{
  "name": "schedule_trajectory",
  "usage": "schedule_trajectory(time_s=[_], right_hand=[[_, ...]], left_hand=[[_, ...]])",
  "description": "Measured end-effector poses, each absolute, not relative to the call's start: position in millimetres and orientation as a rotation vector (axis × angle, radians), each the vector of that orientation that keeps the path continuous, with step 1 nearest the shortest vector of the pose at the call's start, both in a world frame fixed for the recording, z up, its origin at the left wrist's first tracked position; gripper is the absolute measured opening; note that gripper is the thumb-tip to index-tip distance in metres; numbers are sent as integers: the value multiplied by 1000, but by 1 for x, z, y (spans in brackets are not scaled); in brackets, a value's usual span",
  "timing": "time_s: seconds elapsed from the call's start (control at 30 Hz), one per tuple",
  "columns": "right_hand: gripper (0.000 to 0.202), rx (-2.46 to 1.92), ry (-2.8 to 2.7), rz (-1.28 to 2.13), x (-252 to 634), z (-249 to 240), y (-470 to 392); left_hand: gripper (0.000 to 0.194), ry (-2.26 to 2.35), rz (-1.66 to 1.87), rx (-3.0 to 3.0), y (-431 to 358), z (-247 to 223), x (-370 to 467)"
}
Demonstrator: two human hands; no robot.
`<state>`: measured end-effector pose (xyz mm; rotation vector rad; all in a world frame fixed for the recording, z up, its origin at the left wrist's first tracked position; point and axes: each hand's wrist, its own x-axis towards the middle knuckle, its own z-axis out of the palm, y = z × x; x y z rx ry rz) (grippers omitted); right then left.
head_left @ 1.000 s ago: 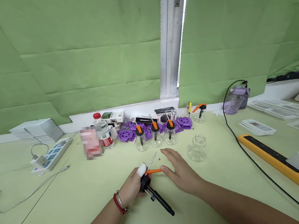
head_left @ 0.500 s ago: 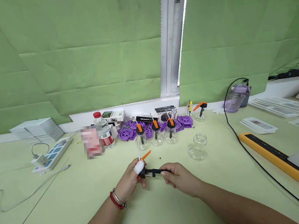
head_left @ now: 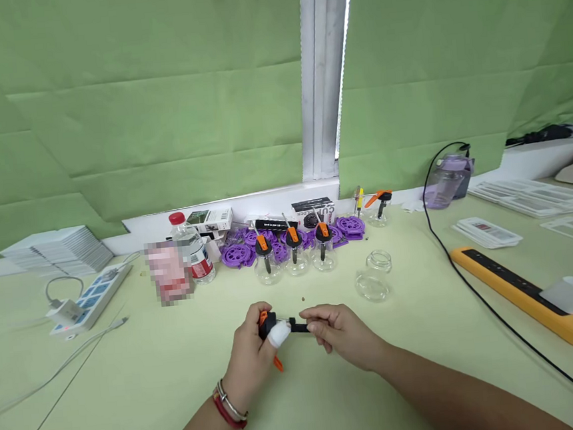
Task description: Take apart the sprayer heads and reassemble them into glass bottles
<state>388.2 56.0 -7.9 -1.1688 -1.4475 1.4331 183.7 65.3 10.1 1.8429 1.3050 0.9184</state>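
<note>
My left hand (head_left: 252, 345), with a white wrap on the thumb, is closed round the black head of a black-and-orange dispenser top (head_left: 268, 323). An orange lever tip sticks out below the thumb. The black stem points right, and my right hand (head_left: 344, 336) pinches its far end between thumb and fingers. Beyond my hands an open glass jar (head_left: 373, 284) lies tilted on the table. Three jars with black-and-orange tops (head_left: 294, 251) stand upright in a row behind.
Purple plastic parts (head_left: 237, 254), small boxes (head_left: 314, 212) and a water bottle (head_left: 194, 256) line the back. At left is a white power strip (head_left: 96, 298); at right, an orange power strip (head_left: 513, 285), a black cable (head_left: 480, 305) and another topped jar (head_left: 379, 213).
The dispenser top has been turned in my left hand: its orange lever now points down instead of up to the right. My left thumb now lies across the base of the stem.
</note>
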Motion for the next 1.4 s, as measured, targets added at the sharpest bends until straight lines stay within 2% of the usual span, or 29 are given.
schedule_trajectory(time_s=[0.1, 0.33, 0.7, 0.93, 1.07, 1.4], right_hand=[[27, -1259, -1495, 1327, 383, -18, 62], [19, -1477, -1460, 1136, 370, -45, 87], [31, -1497, -1510, 1072, 349, -46, 101], [19, -1514, -1581, 1045, 353, -49, 108], [26, -1528, -1613, 1072, 354, -45, 109], [24, -1524, -1686, 1014, 354, -45, 109]], left_hand=[[29, 1328, 872, 1643, 70, 3, 190], [25, 1393, 875, 1611, 78, -10, 193], [20, 1498, 1005, 1556, 84, -26, 202], [20, 1515, 1014, 1521, 87, -32, 201], [23, 1524, 991, 1450, 89, -34, 203], [23, 1536, 997, 1540, 90, -34, 202]])
